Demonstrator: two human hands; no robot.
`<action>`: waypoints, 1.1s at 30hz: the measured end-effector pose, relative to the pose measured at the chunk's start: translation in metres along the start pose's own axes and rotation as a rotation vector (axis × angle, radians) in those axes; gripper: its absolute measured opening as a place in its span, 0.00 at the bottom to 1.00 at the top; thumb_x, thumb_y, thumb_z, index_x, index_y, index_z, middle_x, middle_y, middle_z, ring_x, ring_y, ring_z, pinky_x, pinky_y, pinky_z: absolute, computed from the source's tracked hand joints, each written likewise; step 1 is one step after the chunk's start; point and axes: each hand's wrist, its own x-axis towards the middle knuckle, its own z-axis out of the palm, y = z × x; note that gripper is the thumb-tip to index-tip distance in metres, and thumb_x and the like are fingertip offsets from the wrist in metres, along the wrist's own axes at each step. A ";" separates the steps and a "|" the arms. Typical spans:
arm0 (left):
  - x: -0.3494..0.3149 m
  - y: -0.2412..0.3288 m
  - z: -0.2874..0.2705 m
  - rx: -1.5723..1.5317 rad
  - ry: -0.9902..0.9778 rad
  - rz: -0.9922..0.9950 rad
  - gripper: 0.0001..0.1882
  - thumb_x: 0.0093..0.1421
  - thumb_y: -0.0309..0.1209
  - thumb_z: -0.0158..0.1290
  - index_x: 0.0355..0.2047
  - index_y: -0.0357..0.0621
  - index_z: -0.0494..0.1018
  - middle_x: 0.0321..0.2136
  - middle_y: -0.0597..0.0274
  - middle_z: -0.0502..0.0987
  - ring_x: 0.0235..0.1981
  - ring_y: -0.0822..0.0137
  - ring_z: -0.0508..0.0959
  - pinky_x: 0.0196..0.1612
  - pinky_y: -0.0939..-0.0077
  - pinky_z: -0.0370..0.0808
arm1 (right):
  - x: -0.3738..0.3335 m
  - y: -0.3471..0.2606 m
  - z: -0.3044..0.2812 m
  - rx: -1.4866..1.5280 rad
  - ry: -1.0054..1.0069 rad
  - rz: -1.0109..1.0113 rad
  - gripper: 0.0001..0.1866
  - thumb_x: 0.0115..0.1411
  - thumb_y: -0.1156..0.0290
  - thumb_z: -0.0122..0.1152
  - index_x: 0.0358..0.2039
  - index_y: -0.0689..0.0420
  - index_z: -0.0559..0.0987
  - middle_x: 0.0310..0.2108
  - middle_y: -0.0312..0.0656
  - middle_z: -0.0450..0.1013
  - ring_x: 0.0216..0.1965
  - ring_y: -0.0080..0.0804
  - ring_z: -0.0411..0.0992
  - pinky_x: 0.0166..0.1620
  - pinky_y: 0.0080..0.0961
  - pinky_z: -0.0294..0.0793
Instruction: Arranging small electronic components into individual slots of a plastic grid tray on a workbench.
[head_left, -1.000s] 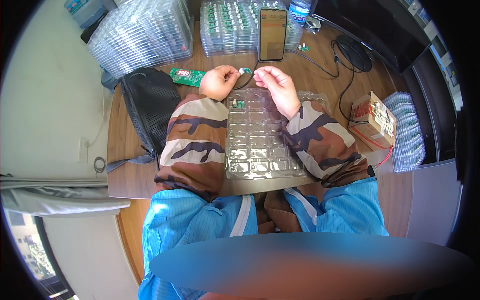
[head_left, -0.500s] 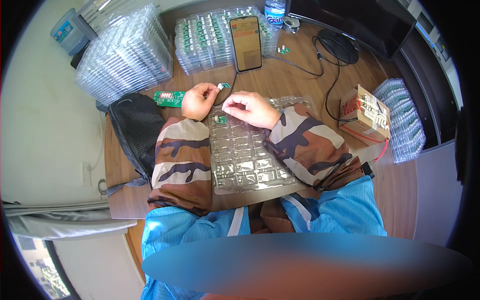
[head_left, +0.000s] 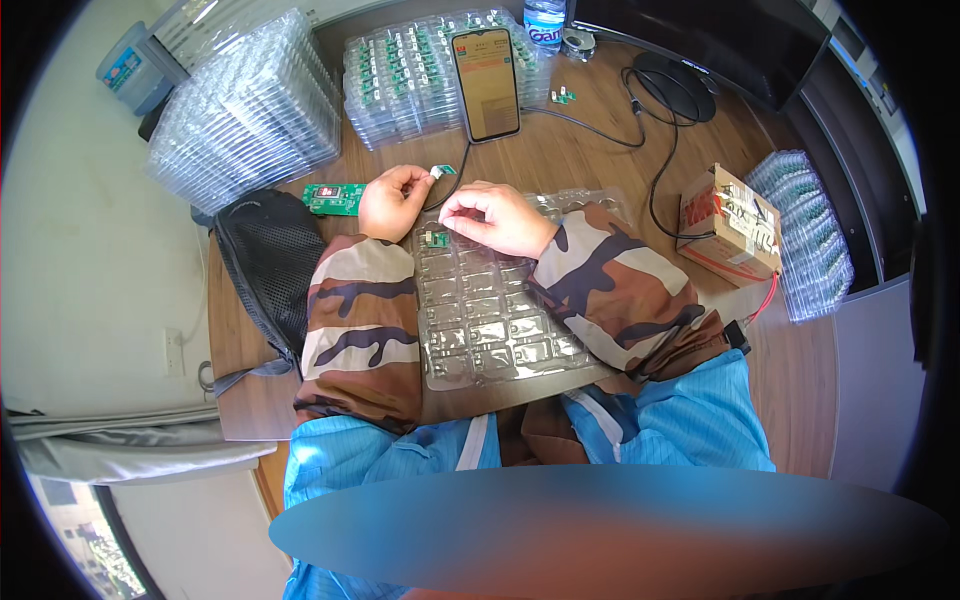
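Note:
My left hand (head_left: pixel 392 204) pinches a small green circuit board with a white part (head_left: pixel 442 171) between thumb and forefinger. Just right of it, my right hand (head_left: pixel 502 221) hovers over a clear plastic tray (head_left: pixel 486 315), thumb and fingertips closed together; whatever they hold is too small to make out. One little green board (head_left: pixel 434 240) lies in a pocket at the tray's upper left, below my right fingertips. Beside my left wrist rests a longer green board with a small digit display (head_left: pixel 335 198). A dark cable passes between my hands.
Behind my hands a phone (head_left: pixel 487 85) leans on stacked trays of boards (head_left: pixel 400 75). Clear trays (head_left: pixel 250 110) pile at the left above a black mesh bag (head_left: pixel 268 270). A cardboard box (head_left: pixel 728 225), more trays (head_left: pixel 808 235) and a monitor (head_left: pixel 710 40) stand at the right.
Both hands keep nearly the same pose and place. The digit display on the longer board looks different, its red digits less plain. The whole view has shifted slightly.

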 end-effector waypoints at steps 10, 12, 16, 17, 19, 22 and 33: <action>-0.001 0.001 0.000 -0.014 -0.015 -0.033 0.08 0.49 0.32 0.53 0.25 0.41 0.73 0.21 0.59 0.73 0.19 0.70 0.72 0.23 0.79 0.67 | 0.000 0.000 0.000 -0.007 0.016 -0.075 0.05 0.50 0.72 0.54 0.28 0.58 0.73 0.25 0.38 0.70 0.30 0.32 0.68 0.32 0.24 0.67; -0.001 0.001 0.000 -0.002 0.002 -0.024 0.08 0.49 0.32 0.53 0.25 0.40 0.73 0.21 0.59 0.73 0.19 0.70 0.72 0.23 0.79 0.67 | 0.000 0.000 0.000 -0.018 -0.014 -0.021 0.05 0.50 0.72 0.54 0.28 0.58 0.73 0.25 0.38 0.70 0.30 0.32 0.68 0.32 0.25 0.67; 0.000 0.001 0.000 -0.021 -0.023 -0.026 0.08 0.49 0.32 0.53 0.25 0.40 0.73 0.21 0.59 0.73 0.19 0.71 0.72 0.23 0.80 0.67 | 0.000 0.000 -0.001 -0.006 -0.004 -0.059 0.05 0.50 0.72 0.54 0.27 0.58 0.73 0.25 0.38 0.70 0.30 0.32 0.68 0.33 0.25 0.67; 0.000 0.002 0.000 -0.014 -0.002 -0.015 0.08 0.49 0.32 0.53 0.25 0.40 0.73 0.21 0.59 0.73 0.19 0.71 0.72 0.23 0.80 0.67 | 0.000 0.000 -0.001 -0.009 -0.008 -0.055 0.05 0.50 0.72 0.54 0.27 0.58 0.73 0.25 0.38 0.70 0.30 0.32 0.68 0.33 0.25 0.67; 0.000 0.002 0.000 -0.018 -0.013 -0.027 0.08 0.49 0.31 0.53 0.25 0.39 0.73 0.21 0.59 0.73 0.19 0.71 0.72 0.23 0.80 0.67 | 0.000 0.000 -0.001 -0.013 -0.010 -0.051 0.05 0.50 0.72 0.54 0.27 0.58 0.73 0.25 0.38 0.70 0.30 0.32 0.68 0.33 0.25 0.67; -0.001 0.003 0.000 -0.021 -0.009 -0.027 0.08 0.49 0.31 0.54 0.25 0.39 0.73 0.21 0.59 0.73 0.19 0.71 0.72 0.23 0.80 0.67 | 0.000 -0.001 -0.001 -0.018 -0.007 -0.066 0.05 0.50 0.72 0.54 0.27 0.58 0.73 0.25 0.38 0.70 0.30 0.33 0.68 0.33 0.25 0.67; 0.001 0.002 0.000 -0.021 0.001 -0.018 0.07 0.49 0.31 0.53 0.25 0.39 0.73 0.21 0.59 0.73 0.19 0.72 0.72 0.24 0.80 0.67 | 0.000 -0.002 -0.002 -0.040 -0.010 -0.041 0.05 0.50 0.71 0.54 0.27 0.58 0.73 0.25 0.38 0.70 0.30 0.33 0.68 0.33 0.26 0.67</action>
